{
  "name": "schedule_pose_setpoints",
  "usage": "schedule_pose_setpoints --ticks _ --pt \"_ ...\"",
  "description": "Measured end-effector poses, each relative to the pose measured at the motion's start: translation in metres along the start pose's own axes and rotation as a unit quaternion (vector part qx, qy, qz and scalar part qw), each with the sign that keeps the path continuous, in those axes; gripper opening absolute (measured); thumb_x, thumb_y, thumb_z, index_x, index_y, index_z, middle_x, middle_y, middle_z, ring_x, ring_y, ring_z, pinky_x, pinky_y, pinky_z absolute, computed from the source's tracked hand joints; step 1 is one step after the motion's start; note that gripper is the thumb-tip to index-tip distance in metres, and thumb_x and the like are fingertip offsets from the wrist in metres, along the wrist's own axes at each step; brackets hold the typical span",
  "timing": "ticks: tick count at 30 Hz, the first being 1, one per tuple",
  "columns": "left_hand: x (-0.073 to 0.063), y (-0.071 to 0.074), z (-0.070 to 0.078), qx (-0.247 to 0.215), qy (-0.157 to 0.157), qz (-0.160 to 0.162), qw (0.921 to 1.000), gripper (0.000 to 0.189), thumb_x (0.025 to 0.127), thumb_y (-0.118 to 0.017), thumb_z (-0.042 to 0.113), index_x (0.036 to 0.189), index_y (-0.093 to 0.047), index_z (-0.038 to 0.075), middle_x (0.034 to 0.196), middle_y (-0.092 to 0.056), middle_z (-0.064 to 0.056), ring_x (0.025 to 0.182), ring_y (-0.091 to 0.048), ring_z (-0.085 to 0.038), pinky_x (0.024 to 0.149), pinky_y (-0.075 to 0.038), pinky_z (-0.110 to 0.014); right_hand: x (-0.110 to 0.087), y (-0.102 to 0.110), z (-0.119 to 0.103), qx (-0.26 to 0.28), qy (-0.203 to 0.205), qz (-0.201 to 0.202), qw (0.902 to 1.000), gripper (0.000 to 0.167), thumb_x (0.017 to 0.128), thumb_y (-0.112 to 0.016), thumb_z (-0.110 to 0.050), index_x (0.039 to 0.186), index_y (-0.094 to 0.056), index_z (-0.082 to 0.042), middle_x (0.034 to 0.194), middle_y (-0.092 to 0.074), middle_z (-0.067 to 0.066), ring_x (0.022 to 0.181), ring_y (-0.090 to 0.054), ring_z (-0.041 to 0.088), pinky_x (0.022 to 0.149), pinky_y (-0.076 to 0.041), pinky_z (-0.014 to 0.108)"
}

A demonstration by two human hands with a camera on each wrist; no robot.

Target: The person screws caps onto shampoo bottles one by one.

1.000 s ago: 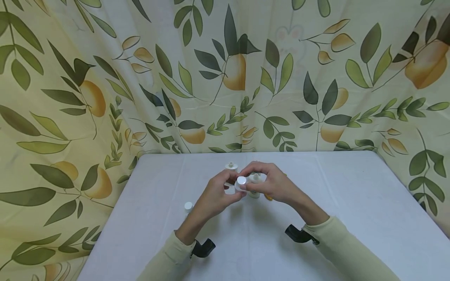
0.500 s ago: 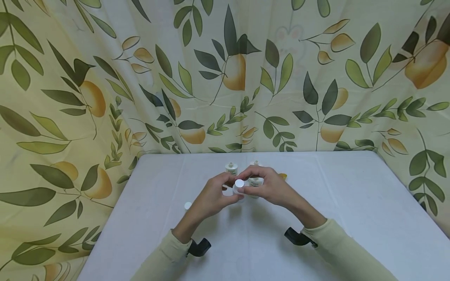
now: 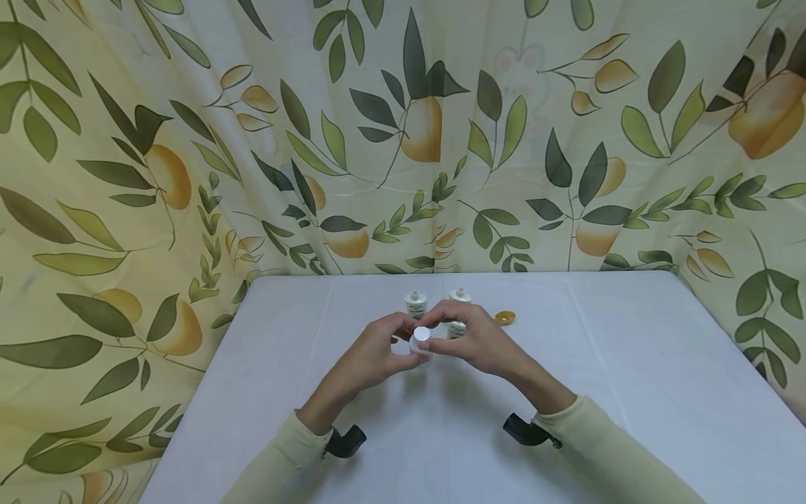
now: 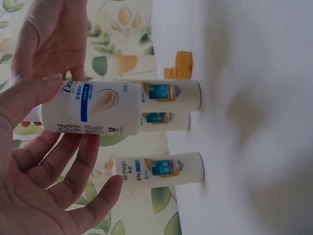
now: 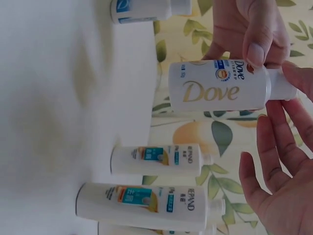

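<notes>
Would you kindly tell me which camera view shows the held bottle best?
The right wrist view, where the bottle shows its large gold lettering clearly. The head view shows mainly its white cap; the left wrist view shows another printed side, the cap partly hidden.

The counter (image 3: 604, 371) has a smooth white top marked by faint creases. Near the middle of its far edge stand three upright white bottles: a left REPAND bottle (image 3: 415, 302), a back right one (image 3: 460, 295) and a front right one (image 5: 142, 205). To their right, apart from them, lies an orange piece (image 3: 505, 318). Towards the counter's left edge stands a blue-labelled white bottle (image 5: 142, 11).
</notes>
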State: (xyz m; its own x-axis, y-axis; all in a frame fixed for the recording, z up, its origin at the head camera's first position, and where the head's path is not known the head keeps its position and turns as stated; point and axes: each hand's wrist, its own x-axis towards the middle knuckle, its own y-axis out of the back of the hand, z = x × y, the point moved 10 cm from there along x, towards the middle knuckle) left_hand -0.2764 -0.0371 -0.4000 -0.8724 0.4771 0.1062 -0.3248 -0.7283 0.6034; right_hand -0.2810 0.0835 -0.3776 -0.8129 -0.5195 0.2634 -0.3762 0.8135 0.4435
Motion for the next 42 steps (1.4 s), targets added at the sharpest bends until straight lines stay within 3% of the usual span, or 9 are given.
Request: schedule_pose_setpoints --ticks 7,14,18,22,30,37,42 --pt "-0.002 0.003 -0.005 0.023 0.001 -0.015 0.9996 0.036 0.084 -0.084 0.020 0.116 -0.067 0.014 0.111 -0.068 0.005 0.105 -0.063 -0.015 0.100 -0.052 -0.049 0.002 -0.008 0.003 -0.010 -0.012 -0.006 0.9999 0.023 0.086 -0.083 -0.028 0.107 -0.074 -0.028 0.105 -0.071 -0.011 0.107 -0.062 0.017 0.095 -0.049 0.048" --pt "-0.005 0.006 -0.009 0.029 0.002 -0.021 0.9994 0.038 0.084 -0.084 0.020 0.117 -0.067 0.013 0.113 -0.069 0.005 0.106 -0.063 -0.016 0.102 -0.051 -0.049 0.004 -0.016 0.003 -0.001 -0.016 -0.021 0.9996 0.027 0.086 -0.083 -0.028 0.112 -0.074 -0.024 0.108 -0.070 -0.010 0.110 -0.062 0.026 0.094 -0.050 0.045" --pt "-0.007 0.008 -0.010 0.022 -0.014 -0.028 0.9993 0.035 0.085 -0.084 0.019 0.116 -0.067 0.013 0.113 -0.069 0.005 0.105 -0.064 -0.016 0.102 -0.051 -0.051 0.006 -0.019 0.004 0.004 -0.013 -0.026 0.9996 0.027 0.086 -0.083 -0.026 0.111 -0.074 -0.022 0.108 -0.070 -0.010 0.111 -0.062 0.029 0.097 -0.049 0.047" --pt "-0.010 0.009 -0.014 0.017 -0.020 -0.036 0.9990 0.034 0.085 -0.083 0.018 0.114 -0.068 0.016 0.111 -0.069 0.008 0.105 -0.064 -0.016 0.103 -0.050 -0.052 0.008 -0.024 0.004 -0.007 -0.007 -0.029 0.9995 0.025 0.086 -0.083 -0.026 0.110 -0.074 -0.024 0.107 -0.070 -0.012 0.108 -0.062 0.021 0.099 -0.048 0.047" --pt "-0.014 0.012 -0.025 0.025 -0.024 -0.058 0.9977 0.031 0.085 -0.084 0.023 0.111 -0.067 0.020 0.102 -0.067 0.012 0.100 -0.063 -0.010 0.092 -0.052 -0.041 0.011 -0.035 0.007 -0.015 -0.006 -0.030 0.9994 0.024 0.087 -0.082 -0.028 0.109 -0.072 -0.028 0.106 -0.070 -0.013 0.106 -0.063 0.018 0.097 -0.052 0.046" --pt "-0.017 0.017 -0.032 0.027 -0.026 -0.065 0.9972 0.031 0.085 -0.084 0.022 0.111 -0.067 0.018 0.105 -0.068 0.010 0.102 -0.064 -0.011 0.092 -0.056 -0.047 0.016 -0.045 0.011 -0.008 -0.005 -0.027 0.9996 0.024 0.087 -0.083 -0.026 0.108 -0.073 -0.025 0.106 -0.071 -0.010 0.107 -0.064 0.024 0.097 -0.051 0.043" --pt "-0.018 0.020 -0.036 0.030 -0.024 -0.062 0.9974 0.031 0.084 -0.084 0.020 0.110 -0.068 0.017 0.104 -0.068 0.009 0.101 -0.063 -0.010 0.093 -0.055 -0.051 0.019 -0.050 0.015 0.005 -0.018 -0.016 0.9997 0.025 0.087 -0.082 -0.027 0.110 -0.074 -0.023 0.107 -0.071 -0.008 0.106 -0.064 0.023 0.098 -0.050 0.049"
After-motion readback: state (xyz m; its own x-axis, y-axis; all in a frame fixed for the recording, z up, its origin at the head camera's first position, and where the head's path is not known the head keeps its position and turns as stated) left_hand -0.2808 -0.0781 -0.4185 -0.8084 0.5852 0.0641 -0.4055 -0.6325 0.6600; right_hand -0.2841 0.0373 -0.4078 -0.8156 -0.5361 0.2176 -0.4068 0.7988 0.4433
